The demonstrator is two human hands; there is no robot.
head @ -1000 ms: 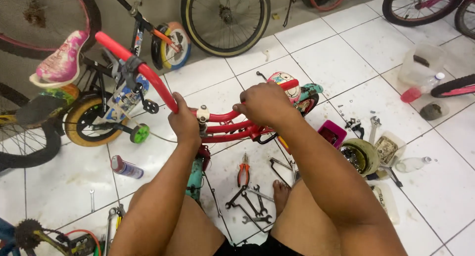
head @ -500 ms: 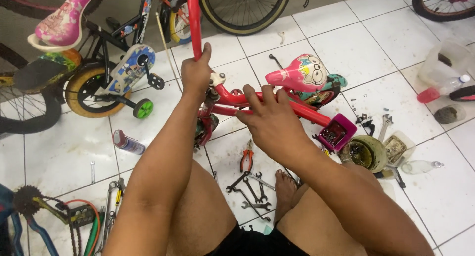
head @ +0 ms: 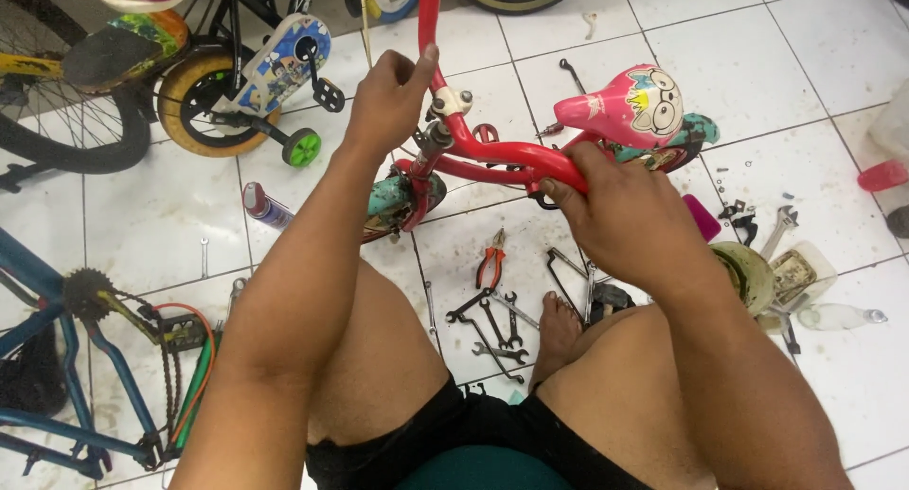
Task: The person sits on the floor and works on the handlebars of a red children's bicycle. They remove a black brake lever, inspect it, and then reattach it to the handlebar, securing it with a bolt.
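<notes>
Red steel bicycle frame (head: 492, 154), judged stiff and fairly light, is gripped: left hand (head: 388, 97) closed around the upright tube, right hand (head: 620, 206) wrapped around the bar.

One red child's bicycle frame (head: 492, 154) lies across the middle of the tiled floor, with one pink saddle (head: 630, 102) on it. Two hands rest on it: the left hand (head: 388, 102) and the right hand (head: 625, 215). One pair of orange-handled pliers (head: 490, 260) lies near the frame. Just nearer lies a cluster of about four spanners (head: 492, 324); the exact count is hard to tell. Far left stands one small bicycle with one green training wheel (head: 303, 149). One spray can (head: 265, 206) lies left. One blue bicycle frame (head: 66, 357) lies near left.
</notes>
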